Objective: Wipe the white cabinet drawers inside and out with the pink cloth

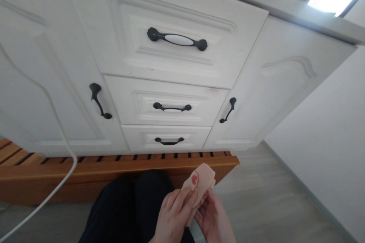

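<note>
A folded pink cloth (205, 178), printed in red, is held before the right end of a slatted wooden platform (108, 164). Its upper face is clasped by the left hand (174, 210), fingers bent and nearly together; its right edge is gripped by the right hand's (212, 214) curled, partly hidden fingers.

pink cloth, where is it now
The pink cloth is low in the head view, right of centre, held between left hand and right hand, near the wooden ledge.
</note>
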### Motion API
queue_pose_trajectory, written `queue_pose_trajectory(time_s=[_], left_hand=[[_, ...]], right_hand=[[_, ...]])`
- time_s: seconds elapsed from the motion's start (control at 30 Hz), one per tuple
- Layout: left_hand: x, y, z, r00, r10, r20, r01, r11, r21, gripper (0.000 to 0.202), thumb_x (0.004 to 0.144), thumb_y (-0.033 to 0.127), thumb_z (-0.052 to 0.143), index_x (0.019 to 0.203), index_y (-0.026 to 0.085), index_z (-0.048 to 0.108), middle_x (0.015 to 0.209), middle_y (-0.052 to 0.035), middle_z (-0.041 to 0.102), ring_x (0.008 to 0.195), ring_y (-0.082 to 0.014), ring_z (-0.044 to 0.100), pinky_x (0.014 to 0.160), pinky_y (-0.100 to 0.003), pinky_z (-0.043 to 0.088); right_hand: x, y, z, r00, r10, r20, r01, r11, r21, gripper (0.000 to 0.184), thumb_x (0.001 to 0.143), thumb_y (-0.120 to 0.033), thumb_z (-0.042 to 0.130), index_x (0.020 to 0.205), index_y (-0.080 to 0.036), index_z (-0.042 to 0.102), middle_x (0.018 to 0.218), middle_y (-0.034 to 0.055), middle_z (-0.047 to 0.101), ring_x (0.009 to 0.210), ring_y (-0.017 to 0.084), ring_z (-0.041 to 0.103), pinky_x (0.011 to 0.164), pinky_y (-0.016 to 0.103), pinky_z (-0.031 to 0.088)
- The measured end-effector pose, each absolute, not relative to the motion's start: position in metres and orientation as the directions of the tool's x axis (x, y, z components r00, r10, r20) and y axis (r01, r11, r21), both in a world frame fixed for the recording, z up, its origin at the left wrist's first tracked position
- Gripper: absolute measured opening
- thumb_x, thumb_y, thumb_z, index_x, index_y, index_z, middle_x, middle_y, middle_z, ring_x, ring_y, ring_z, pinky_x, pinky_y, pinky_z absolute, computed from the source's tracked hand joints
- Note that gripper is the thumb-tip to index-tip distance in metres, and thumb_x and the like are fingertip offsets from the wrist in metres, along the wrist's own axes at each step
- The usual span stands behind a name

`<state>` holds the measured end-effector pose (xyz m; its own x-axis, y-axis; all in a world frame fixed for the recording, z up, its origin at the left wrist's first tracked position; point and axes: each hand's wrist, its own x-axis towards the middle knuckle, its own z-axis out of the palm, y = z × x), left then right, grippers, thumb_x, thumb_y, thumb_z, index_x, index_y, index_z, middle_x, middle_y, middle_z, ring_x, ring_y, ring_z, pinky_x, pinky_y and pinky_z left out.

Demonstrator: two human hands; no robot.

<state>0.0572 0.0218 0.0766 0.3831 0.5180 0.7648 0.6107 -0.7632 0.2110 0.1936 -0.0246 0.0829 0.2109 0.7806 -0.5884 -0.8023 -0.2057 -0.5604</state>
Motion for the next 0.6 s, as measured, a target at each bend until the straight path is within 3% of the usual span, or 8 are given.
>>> queue_pose_trajectory(time_s=[0.1, 0.23, 0.27, 0.33, 0.43, 0.47, 0.53, 0.6], left_hand=[[0.058, 0.019, 0.082, 0.461, 0.425, 0.779, 0.568, -0.816, 0.108, 0.043, 0.104, 0.028, 0.028, 0.109, 0.031, 0.071, 0.102, 0.0077, 0.076, 0.093, -0.0113, 0.062, 0.084, -0.025, 0.046], [0.058, 0.012, 0.078, 0.621, 0.293, 0.727, 0.411, -0.912, 0.016, 0.029, 0.1, 0.026, 0.042, 0.112, 0.029, 0.068, 0.11, 0.0102, 0.074, 0.098, -0.0101, 0.061, 0.083, -0.021, 0.049], [0.058, 0.01, 0.074, 0.642, 0.299, 0.706, 0.351, -0.933, 0.076, 0.028, 0.099, 0.027, 0.045, 0.116, 0.029, 0.066, 0.116, 0.0089, 0.072, 0.104, -0.0108, 0.061, 0.087, -0.021, 0.05], [0.059, 0.004, 0.063, 0.614, 0.451, 0.648, 0.271, -0.892, 0.363, 0.035, 0.096, 0.032, 0.049, 0.13, 0.029, 0.057, 0.131, 0.0013, 0.064, 0.121, -0.0155, 0.056, 0.099, -0.025, 0.049], [0.064, 0.002, 0.048, 0.358, 0.864, 0.353, 0.172, -0.433, 0.885, 0.058, 0.093, 0.044, 0.051, 0.146, 0.026, 0.036, 0.152, -0.0114, 0.041, 0.139, -0.0251, 0.042, 0.11, -0.041, 0.045], [0.066, 0.004, 0.046, 0.303, 0.933, 0.195, 0.107, -0.236, 0.966, 0.063, 0.091, 0.048, 0.053, 0.146, 0.025, 0.033, 0.154, -0.0134, 0.036, 0.141, -0.0274, 0.04, 0.11, -0.045, 0.045], [0.07, 0.01, 0.046, 0.382, 0.924, -0.033, -0.013, 0.041, 0.999, 0.07, 0.085, 0.056, 0.058, 0.143, 0.021, 0.037, 0.15, -0.0159, 0.041, 0.138, -0.0301, 0.044, 0.111, -0.048, 0.044], [0.074, 0.016, 0.051, 0.541, 0.835, -0.103, -0.063, 0.162, 0.985, 0.071, 0.079, 0.06, 0.063, 0.134, 0.018, 0.046, 0.138, -0.0161, 0.055, 0.128, -0.0306, 0.053, 0.109, -0.047, 0.044]], right_hand=[[0.196, -0.029, 0.081, 0.2, 0.787, -0.584, -0.771, -0.241, -0.589, 0.058, 0.053, -0.052, 0.089, 0.096, -0.019, 0.069, 0.095, 0.0067, 0.075, 0.086, 0.021, 0.07, 0.072, 0.031, 0.055], [0.206, -0.031, 0.071, 0.285, 0.776, -0.563, -0.694, -0.238, -0.679, 0.054, 0.05, -0.043, 0.094, 0.09, -0.019, 0.067, 0.082, 0.0038, 0.075, 0.076, 0.02, 0.07, 0.065, 0.028, 0.053], [0.21, -0.031, 0.07, 0.308, 0.78, -0.545, -0.695, -0.207, -0.689, 0.056, 0.051, -0.043, 0.093, 0.094, -0.018, 0.067, 0.083, 0.0043, 0.075, 0.076, 0.02, 0.07, 0.066, 0.029, 0.053], [0.219, -0.029, 0.07, 0.351, 0.789, -0.504, -0.691, -0.145, -0.708, 0.063, 0.055, -0.044, 0.092, 0.106, -0.019, 0.065, 0.095, 0.0068, 0.076, 0.083, 0.022, 0.071, 0.071, 0.03, 0.054], [0.227, -0.026, 0.069, 0.371, 0.791, -0.486, -0.656, -0.147, -0.74, 0.074, 0.057, -0.043, 0.091, 0.119, -0.019, 0.059, 0.11, 0.0095, 0.074, 0.096, 0.024, 0.071, 0.08, 0.033, 0.055], [0.228, -0.025, 0.067, 0.36, 0.8, -0.479, -0.64, -0.162, -0.751, 0.077, 0.057, -0.043, 0.091, 0.122, -0.02, 0.056, 0.113, 0.0103, 0.073, 0.099, 0.026, 0.07, 0.082, 0.035, 0.055], [0.225, -0.023, 0.058, 0.335, 0.824, -0.457, -0.587, -0.197, -0.785, 0.082, 0.057, -0.045, 0.09, 0.125, -0.019, 0.053, 0.117, 0.0121, 0.072, 0.103, 0.028, 0.069, 0.086, 0.038, 0.054], [0.222, -0.022, 0.044, 0.359, 0.835, -0.417, -0.488, -0.213, -0.846, 0.082, 0.057, -0.051, 0.089, 0.123, -0.018, 0.054, 0.114, 0.0139, 0.072, 0.104, 0.031, 0.068, 0.088, 0.041, 0.054]])
